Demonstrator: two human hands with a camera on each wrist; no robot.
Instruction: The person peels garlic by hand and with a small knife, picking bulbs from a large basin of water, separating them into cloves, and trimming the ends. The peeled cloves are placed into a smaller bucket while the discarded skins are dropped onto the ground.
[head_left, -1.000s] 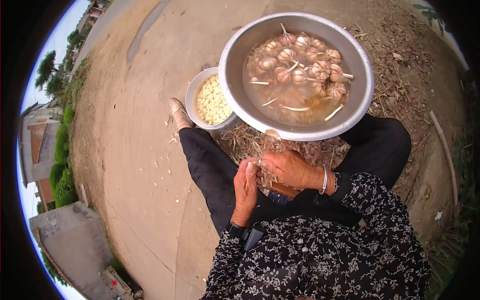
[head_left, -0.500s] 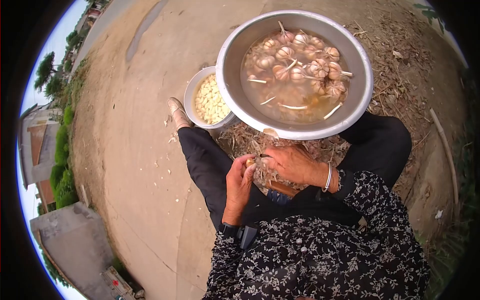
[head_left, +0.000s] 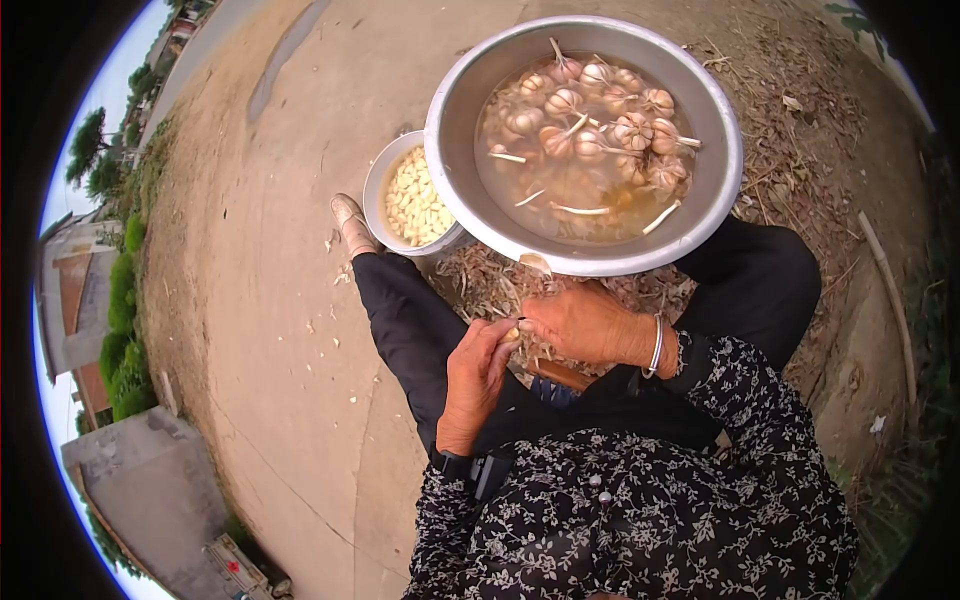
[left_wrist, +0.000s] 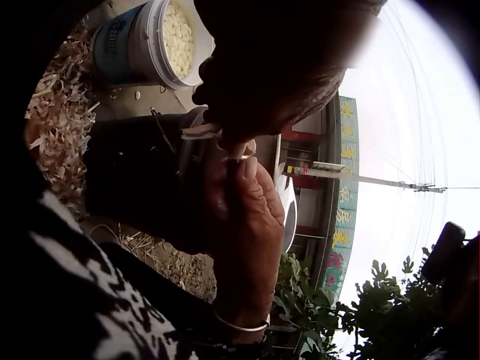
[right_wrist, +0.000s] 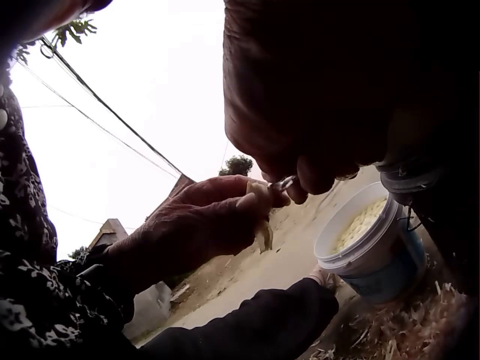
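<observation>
My left hand (head_left: 474, 375) pinches a pale garlic clove (head_left: 512, 334) between thumb and fingers, above the lap. Touching it from the other side are the fingertips of my right hand (head_left: 585, 325), which wears a silver bracelet. In the right wrist view a small shiny metal blade (right_wrist: 283, 182) shows at the right fingertips, and a strip of peel (right_wrist: 264, 236) hangs below the clove. Beyond the hands stands a wide metal basin (head_left: 733, 150), where whole garlic bulbs (head_left: 632, 131) and loose stems lie in cloudy water.
Left of the basin is a white bucket (head_left: 372, 196) holding many peeled cloves (head_left: 417, 205). Dry garlic skins (head_left: 480, 280) cover the ground between the legs. A stick (head_left: 890, 300) and dry litter lie at the right. Concrete ground (head_left: 290, 260) stretches to the left.
Half a second ago the hands parted slightly, baring the clove in the left fingers. Now they are back together at the clove. Basin and bucket sit slightly further left in view.
</observation>
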